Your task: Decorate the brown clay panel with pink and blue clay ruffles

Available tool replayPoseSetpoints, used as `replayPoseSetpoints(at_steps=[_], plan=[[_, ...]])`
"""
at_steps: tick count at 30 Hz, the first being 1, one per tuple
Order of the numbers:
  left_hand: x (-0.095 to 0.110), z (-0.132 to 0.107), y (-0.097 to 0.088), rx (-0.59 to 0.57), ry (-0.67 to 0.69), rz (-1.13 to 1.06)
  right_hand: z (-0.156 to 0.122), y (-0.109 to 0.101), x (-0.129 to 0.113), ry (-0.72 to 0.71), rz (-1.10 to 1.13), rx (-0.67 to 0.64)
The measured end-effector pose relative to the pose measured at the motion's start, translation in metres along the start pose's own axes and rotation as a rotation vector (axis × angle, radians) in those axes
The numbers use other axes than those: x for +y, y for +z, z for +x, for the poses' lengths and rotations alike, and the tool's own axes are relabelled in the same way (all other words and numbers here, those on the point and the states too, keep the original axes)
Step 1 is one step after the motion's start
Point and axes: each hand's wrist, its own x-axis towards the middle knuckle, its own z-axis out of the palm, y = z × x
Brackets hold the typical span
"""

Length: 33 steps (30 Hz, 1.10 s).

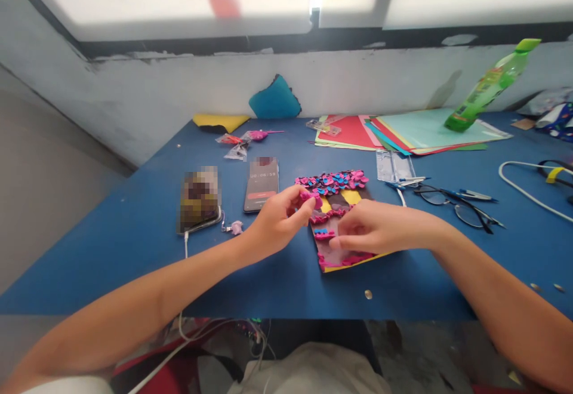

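A blue table (pixel 134 245) fills most of the view, running back to a pale wall. Toward its far edge lie overlapping coloured paper sheets (pixel 421 128), mostly red and pale green-blue, to the right of centre. Nearer, in the middle of the table and in front of the person, sits a decorated panel (pixel 333 225) — crowded with pink, blue and black bits along its far side, with yellow patches below and a yellow near edge. A green bottle (pixel 487 89) stands tilted over the sheets.

The right hand (pixel 369 224) is over the panel's right part, fingers curled inward with the thumb's tip close to a small blue-and-pink strip (pixel 324 234); whether it has hold of anything I cannot tell. The left hand (pixel 286 212) is above the panel's left side, thumb and fingertips brought together on a bright pink piece (pixel 312 198).

Left of that hand lies a phone (pixel 262 182) (a timer shows on its screen). Dark-framed glasses (pixel 447 198) rest among pens on the right. Smallest is a shiny metallic disc (pixel 368 294) near the table's front edge.
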Motion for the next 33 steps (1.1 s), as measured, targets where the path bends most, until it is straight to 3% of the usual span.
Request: replayPoseSetpoints(at_steps=[5, 10, 12, 16, 18, 22, 33], plan=[[-0.001, 0.001, 0.000, 0.009, 0.006, 0.066, 0.000, 0.006, -0.006, 0.008, -0.061, -0.123], [0.000, 0.000, 0.000, 0.004, 0.034, 0.038, 0.001, 0.008, -0.008, -0.112, 0.189, -0.180], [0.001, 0.000, 0.000, -0.008, 0.047, 0.018, 0.002, 0.008, -0.007, -0.118, 0.262, -0.091], [0.004, -0.002, 0.000, -0.037, 0.065, 0.001, 0.008, 0.012, -0.003, -0.036, 0.511, 0.211], [0.005, -0.002, -0.001, -0.052, 0.047, 0.001, 0.011, 0.015, -0.002, -0.072, 0.626, 0.287], [0.007, -0.003, -0.002, -0.071, -0.003, 0.006, 0.014, 0.019, -0.004, -0.142, 0.730, 0.317], [0.009, -0.001, -0.002, -0.086, 0.041, -0.166, 0.014, 0.016, 0.004, -0.147, 0.733, 0.407]])
